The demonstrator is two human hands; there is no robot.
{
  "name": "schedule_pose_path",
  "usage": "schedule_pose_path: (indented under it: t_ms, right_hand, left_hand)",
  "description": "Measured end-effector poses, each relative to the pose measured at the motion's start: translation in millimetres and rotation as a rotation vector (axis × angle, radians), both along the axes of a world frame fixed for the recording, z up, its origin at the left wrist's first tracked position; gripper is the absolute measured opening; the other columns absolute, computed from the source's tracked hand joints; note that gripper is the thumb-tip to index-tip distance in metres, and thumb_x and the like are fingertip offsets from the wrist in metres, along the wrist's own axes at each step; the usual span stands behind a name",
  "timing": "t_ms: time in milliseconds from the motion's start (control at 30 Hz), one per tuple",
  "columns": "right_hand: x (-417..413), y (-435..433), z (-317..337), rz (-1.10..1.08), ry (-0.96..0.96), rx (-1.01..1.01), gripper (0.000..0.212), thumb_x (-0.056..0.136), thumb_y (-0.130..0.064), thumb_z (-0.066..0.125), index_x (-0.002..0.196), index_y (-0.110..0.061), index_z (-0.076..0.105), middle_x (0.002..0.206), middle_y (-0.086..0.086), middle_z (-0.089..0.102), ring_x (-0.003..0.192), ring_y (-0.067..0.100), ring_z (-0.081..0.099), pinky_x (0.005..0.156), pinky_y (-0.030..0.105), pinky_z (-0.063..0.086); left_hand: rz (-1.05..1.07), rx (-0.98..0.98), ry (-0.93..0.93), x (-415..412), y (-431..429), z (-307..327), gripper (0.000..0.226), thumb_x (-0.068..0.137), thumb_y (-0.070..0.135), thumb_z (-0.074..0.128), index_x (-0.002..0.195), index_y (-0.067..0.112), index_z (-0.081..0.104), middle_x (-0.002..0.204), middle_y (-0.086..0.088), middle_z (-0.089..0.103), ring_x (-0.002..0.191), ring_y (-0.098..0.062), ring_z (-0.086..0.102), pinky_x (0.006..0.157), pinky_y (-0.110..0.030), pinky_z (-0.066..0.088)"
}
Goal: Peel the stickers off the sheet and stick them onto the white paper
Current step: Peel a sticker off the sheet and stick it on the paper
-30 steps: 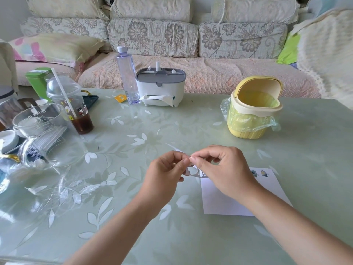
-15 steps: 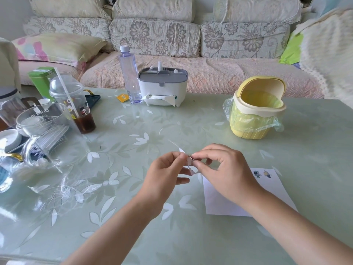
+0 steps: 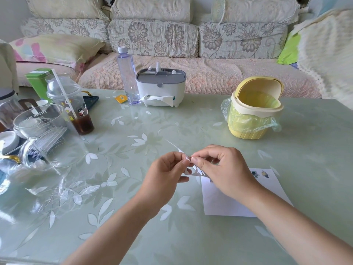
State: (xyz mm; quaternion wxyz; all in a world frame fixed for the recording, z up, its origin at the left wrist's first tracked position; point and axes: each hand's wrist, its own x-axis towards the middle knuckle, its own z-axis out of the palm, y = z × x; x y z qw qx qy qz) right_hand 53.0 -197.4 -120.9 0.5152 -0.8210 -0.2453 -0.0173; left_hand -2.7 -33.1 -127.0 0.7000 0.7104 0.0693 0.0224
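Observation:
Both my hands meet above the table's middle. My left hand (image 3: 165,174) pinches the small white sticker sheet (image 3: 193,171), whose lower part shows between the two hands. My right hand (image 3: 221,169) pinches a sticker at the sheet's top edge with thumb and forefinger; the sticker itself is almost hidden by the fingertips. The white paper (image 3: 219,202) lies flat on the table under and behind my right hand. Two small cartoon stickers (image 3: 260,174) are stuck near its far right corner.
A yellow lidded mini bin (image 3: 254,113) with a plastic liner stands far right. A white tissue box (image 3: 160,88) and a clear bottle (image 3: 127,73) stand at the back. Glass cups, a pitcher (image 3: 44,134) and an iced drink (image 3: 74,109) crowd the left. A sofa lies beyond.
Both hands keep pinching the sheet at nearly the same spot. More of the sheet's lower part now shows between them, and the view has shifted slightly.

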Motion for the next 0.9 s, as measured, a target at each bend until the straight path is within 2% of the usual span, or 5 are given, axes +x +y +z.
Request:
schedule_pose_path:
  t_ms: [167,300,500,700,900]
  right_hand:
    - [2.3,-0.7,0.6,0.018,0.084,0.004,0.014,0.093,-0.019,0.071,0.083,-0.023,0.079,0.057,-0.015,0.06,0.051,0.005,0.047,0.052,0.018,0.039]
    - [3.5,-0.5,0.8,0.031,0.08,-0.006,0.017,0.094,-0.022,0.07,0.08,-0.028,0.078,0.065,0.004,0.065,0.056,0.009,0.048,0.054,0.022,0.04]
    - [3.6,1.2,1.4,0.044,0.108,0.021,0.018,0.095,-0.019,0.068,0.08,-0.025,0.076,0.059,-0.005,0.061,0.052,0.005,0.046,0.052,0.018,0.038]
    - [4.6,1.3,-0.7,0.049,0.1,0.031,0.015,0.093,-0.022,0.071,0.081,-0.028,0.079,0.076,0.002,0.073,0.074,0.029,0.063,0.068,0.036,0.05]
    - [4.0,-1.0,4.3,0.059,0.129,0.046,0.007,0.086,-0.02,0.079,0.082,-0.025,0.081,0.075,-0.013,0.073,0.065,0.001,0.061,0.063,0.014,0.045]
  left_hand:
    - [-0.02,0.012,0.008,-0.5,-0.4,-0.7,0.015,0.101,0.015,0.056,0.092,0.01,0.066,0.083,0.003,0.071,0.084,-0.009,0.069,0.085,-0.036,0.061]
    - [-0.036,0.012,0.013,-0.8,-0.1,-0.5,0.016,0.101,0.015,0.055,0.089,0.012,0.065,0.086,0.001,0.071,0.086,-0.009,0.068,0.088,-0.039,0.06]
    - [-0.048,-0.025,0.025,-0.6,-0.4,1.8,0.016,0.101,0.014,0.055,0.088,0.011,0.064,0.087,-0.003,0.07,0.088,-0.01,0.069,0.089,-0.039,0.06]
    - [-0.059,-0.032,0.04,-1.4,1.8,1.2,0.017,0.102,0.013,0.053,0.091,0.008,0.065,0.088,-0.003,0.071,0.091,-0.012,0.07,0.09,-0.039,0.059]
    - [-0.074,-0.034,0.048,-1.5,4.0,1.8,0.019,0.103,0.014,0.051,0.093,0.007,0.066,0.085,-0.001,0.071,0.092,-0.014,0.069,0.091,-0.039,0.059]
